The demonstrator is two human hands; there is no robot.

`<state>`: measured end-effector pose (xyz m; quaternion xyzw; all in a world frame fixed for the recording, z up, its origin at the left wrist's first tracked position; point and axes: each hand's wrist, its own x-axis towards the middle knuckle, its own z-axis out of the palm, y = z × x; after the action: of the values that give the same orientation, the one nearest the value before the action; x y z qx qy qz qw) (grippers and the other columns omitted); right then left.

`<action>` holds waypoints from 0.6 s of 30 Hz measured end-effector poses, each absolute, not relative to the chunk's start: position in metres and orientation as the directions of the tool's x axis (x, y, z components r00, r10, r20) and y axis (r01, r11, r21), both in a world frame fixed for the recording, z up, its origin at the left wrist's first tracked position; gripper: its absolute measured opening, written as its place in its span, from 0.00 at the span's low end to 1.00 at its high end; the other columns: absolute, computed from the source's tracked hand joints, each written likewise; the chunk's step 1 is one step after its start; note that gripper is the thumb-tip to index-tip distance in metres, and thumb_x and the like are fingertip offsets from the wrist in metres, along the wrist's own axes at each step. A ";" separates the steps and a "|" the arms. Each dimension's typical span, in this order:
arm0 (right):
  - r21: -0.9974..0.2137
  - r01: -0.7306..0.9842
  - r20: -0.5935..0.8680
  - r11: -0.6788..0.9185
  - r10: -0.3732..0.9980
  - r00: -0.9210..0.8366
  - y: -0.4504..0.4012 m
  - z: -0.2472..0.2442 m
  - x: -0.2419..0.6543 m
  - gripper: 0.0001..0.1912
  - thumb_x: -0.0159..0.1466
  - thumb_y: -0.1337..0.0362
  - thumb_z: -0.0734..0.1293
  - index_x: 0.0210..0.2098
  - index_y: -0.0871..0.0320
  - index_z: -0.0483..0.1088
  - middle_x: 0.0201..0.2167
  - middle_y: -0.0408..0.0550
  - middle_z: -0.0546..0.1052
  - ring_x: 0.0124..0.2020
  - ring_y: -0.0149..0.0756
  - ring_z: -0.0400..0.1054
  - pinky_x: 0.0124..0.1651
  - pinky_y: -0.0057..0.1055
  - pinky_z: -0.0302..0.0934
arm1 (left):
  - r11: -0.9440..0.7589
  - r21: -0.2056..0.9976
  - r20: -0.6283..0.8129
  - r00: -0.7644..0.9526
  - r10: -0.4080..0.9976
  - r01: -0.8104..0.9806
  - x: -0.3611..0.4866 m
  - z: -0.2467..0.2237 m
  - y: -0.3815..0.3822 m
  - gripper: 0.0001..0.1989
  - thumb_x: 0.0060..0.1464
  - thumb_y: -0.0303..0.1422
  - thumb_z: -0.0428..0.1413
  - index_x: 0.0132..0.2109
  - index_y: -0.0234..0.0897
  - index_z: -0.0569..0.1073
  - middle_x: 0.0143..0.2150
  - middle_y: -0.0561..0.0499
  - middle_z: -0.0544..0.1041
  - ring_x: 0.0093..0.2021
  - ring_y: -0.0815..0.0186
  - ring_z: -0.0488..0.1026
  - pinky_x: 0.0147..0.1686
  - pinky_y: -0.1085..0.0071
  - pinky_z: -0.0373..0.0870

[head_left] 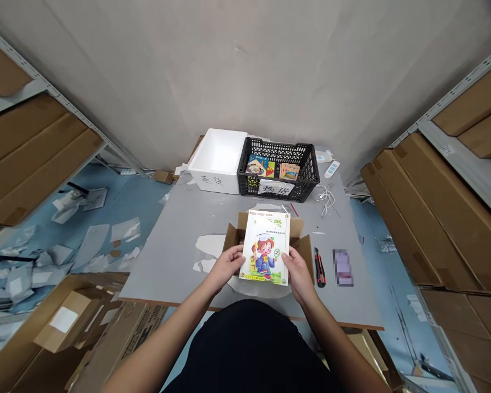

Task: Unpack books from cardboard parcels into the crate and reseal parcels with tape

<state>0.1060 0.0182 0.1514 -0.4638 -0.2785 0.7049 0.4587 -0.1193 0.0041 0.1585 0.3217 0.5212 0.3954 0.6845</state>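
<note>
On the left of the grey table, a white foam box stands at the back, and nearer, here's the left hand, clamped on the left edge of a white paper book with a bright cartoon child on its cover, held over an open brown cardboard box! Behind, a black plastic mesh crate carries colourful booklets, while the right hand, apart from its partner, pinches the book's right edge. Farther right lie a black-and-red utility knife and a blurred purple rectangular object.
</note>
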 end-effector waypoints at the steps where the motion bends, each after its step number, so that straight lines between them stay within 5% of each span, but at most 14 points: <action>1: -0.822 -0.366 -0.407 -0.436 0.900 -0.159 0.023 0.152 0.107 0.26 0.56 0.49 0.73 0.51 0.52 0.72 0.45 0.51 0.80 0.46 0.51 0.75 0.42 0.44 0.71 | 0.479 0.851 -0.459 0.137 0.878 -0.217 -0.121 0.157 0.008 0.32 0.47 0.44 0.65 0.57 0.35 0.71 0.40 0.45 0.80 0.37 0.60 0.79 0.35 0.68 0.73; 8: -0.885 -0.150 -0.405 -0.441 0.887 -0.220 0.076 0.156 0.118 0.24 0.56 0.51 0.73 0.50 0.53 0.76 0.43 0.49 0.80 0.40 0.44 0.75 0.34 0.35 0.70 | 0.447 0.869 -0.427 0.135 0.894 -0.212 -0.136 0.150 0.053 0.32 0.44 0.45 0.66 0.54 0.34 0.72 0.38 0.45 0.81 0.37 0.59 0.78 0.38 0.66 0.73; 18: -0.956 -0.100 -0.265 -0.277 0.957 -0.113 0.214 0.151 0.108 0.22 0.50 0.58 0.75 0.44 0.56 0.77 0.34 0.46 0.80 0.31 0.38 0.74 0.28 0.30 0.68 | 0.332 0.939 -0.331 0.018 0.943 -0.086 -0.150 0.153 0.185 0.29 0.41 0.41 0.66 0.51 0.33 0.76 0.30 0.52 0.76 0.31 0.64 0.74 0.33 0.69 0.70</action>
<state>0.1080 0.2139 0.1512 -0.5089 -0.4211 0.6159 0.4293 -0.1497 0.1853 0.1529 0.3869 0.5536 0.4295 0.5995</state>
